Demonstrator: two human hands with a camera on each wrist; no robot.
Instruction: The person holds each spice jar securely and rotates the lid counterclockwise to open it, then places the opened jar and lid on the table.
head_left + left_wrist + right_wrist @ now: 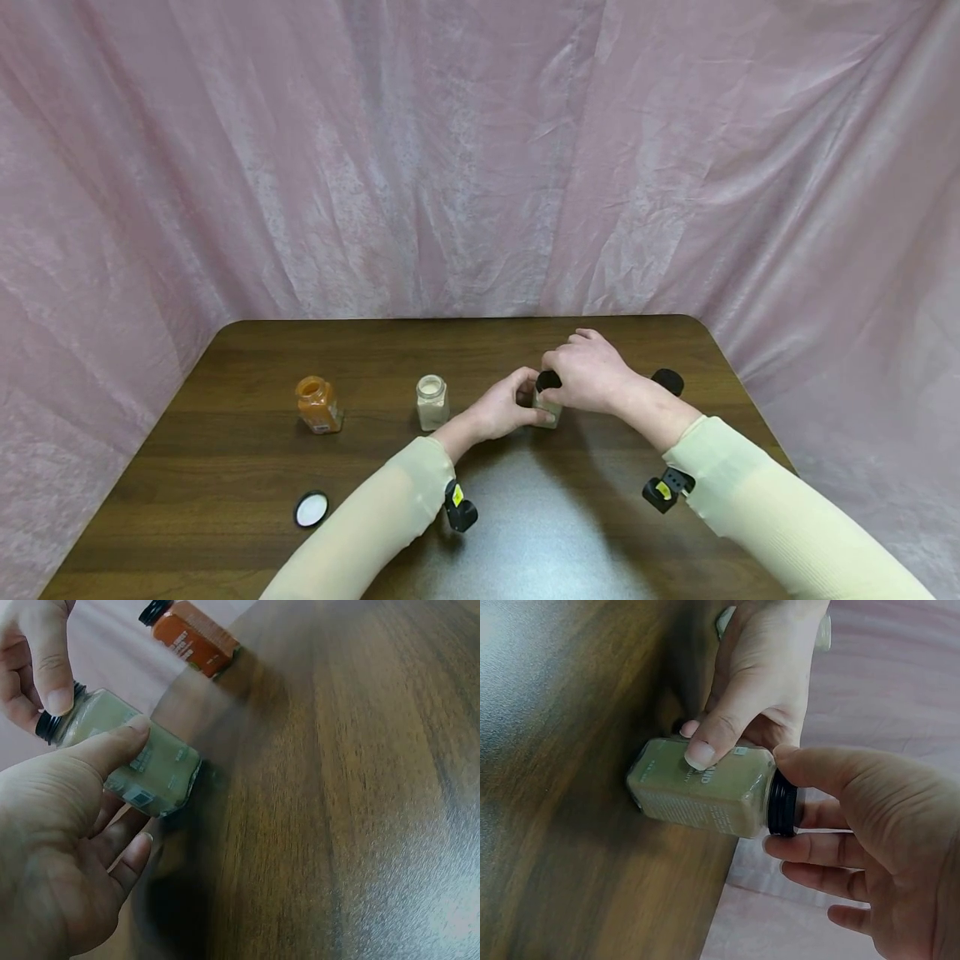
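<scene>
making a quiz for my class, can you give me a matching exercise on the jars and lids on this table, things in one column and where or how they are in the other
Things:
1. orange spice jar
2. pale green glass spice jar with black cap
3. open jar of beige powder
4. round white-lined lid

States:
A. lying loose on the dark wooden table, near its front left
B. held by the left hand, the right hand on its cap
C. standing farthest left
D. standing uncapped, between two other jars

Pairs: 1-C, 2-B, 3-D, 4-A
</scene>
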